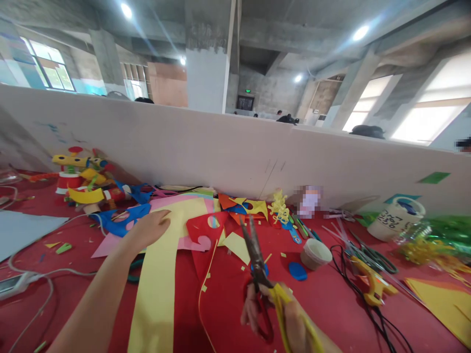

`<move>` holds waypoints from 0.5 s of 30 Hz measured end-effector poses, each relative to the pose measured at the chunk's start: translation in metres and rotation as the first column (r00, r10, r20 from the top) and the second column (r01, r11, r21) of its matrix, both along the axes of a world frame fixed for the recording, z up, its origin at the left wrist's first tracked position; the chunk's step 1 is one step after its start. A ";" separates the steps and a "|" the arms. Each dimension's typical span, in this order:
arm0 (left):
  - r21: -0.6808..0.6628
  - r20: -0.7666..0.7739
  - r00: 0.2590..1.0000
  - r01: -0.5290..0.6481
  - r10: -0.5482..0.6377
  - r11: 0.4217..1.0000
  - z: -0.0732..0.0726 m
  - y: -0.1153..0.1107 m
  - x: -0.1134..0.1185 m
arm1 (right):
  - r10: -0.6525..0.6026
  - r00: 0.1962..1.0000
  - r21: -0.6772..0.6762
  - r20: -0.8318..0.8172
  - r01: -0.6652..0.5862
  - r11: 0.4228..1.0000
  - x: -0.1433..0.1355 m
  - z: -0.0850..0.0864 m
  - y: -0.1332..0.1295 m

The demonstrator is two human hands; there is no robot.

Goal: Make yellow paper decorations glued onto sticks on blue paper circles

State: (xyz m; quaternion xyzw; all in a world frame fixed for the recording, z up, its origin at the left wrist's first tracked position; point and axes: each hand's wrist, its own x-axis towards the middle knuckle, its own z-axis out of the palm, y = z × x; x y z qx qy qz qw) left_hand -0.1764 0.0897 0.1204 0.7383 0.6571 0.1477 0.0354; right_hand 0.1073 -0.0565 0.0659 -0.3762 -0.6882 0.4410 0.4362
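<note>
Right hand gripping red-handled metal scissors, blades parted, left hand curled over long pale-yellow flat strip reaching toward red desk's far edge, hold unclear; cutting seemingly underway, any snip needing it steadied.

Gap between scissors and paper cup

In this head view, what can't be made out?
Head view, all:
Left hand: fingertips hidden behind its knuckles.
Right hand: partly covered by a yellow strip.
Scissors: blade tips blurred.
Long yellow sheet: near end cut off by the bottom edge.
Item by the partition: masked by pixelation.
</note>
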 end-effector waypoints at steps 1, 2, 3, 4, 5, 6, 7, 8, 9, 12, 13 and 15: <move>0.004 -0.034 0.999 0.000 0.000 1.000 -0.008 0.006 -0.005 | -0.037 0.995 -0.017 -0.094 0.036 0.999 0.002 0.003 0.000; 0.033 -0.062 0.998 -0.001 0.003 0.999 -0.015 0.011 -0.008 | -0.080 0.982 -0.039 -0.173 0.075 0.996 0.006 0.007 0.001; 0.049 -0.067 0.998 -0.013 0.017 0.999 -0.022 0.015 -0.010 | -0.140 0.968 -0.057 -0.208 0.131 0.990 0.011 0.014 0.002; 0.061 -0.068 0.997 -0.031 0.036 0.998 -0.027 0.017 -0.012 | -0.206 0.963 -0.077 -0.176 0.195 0.978 0.019 0.021 0.005; 0.092 -0.069 0.995 -0.061 0.068 0.994 -0.031 0.017 -0.012 | -0.285 0.955 -0.077 -0.083 0.279 0.957 0.029 0.029 0.008; 0.150 -0.071 0.992 -0.095 0.106 0.984 -0.034 0.017 -0.010 | -0.418 0.906 -0.041 0.065 0.421 0.906 0.040 0.035 0.013; 0.229 -0.072 0.987 -0.126 0.146 0.965 -0.035 0.015 -0.008 | -0.510 0.821 0.020 0.257 0.524 0.852 0.053 0.039 0.018; 0.322 -0.070 0.981 -0.150 0.182 0.935 -0.034 0.014 -0.005 | -0.561 0.682 0.083 0.469 0.598 0.797 0.066 0.040 0.024; 0.414 -0.067 0.977 -0.156 0.201 0.897 -0.032 0.012 0.000 | -0.595 0.505 0.159 0.625 0.664 0.730 0.078 0.039 0.031; 0.527 -0.035 0.991 -0.089 0.127 0.845 -0.025 0.008 0.017 | -0.488 0.223 0.239 0.844 0.658 0.714 0.108 0.019 0.053; 0.500 -0.031 0.999 -0.015 0.036 0.866 -0.024 0.007 0.024 | -0.439 0.196 0.224 0.877 0.641 0.734 0.114 0.009 0.059; 0.357 -0.017 0.974 0.217 -0.226 0.908 -0.027 0.006 0.039 | -0.354 0.169 0.181 0.920 0.617 0.766 0.119 -0.011 0.071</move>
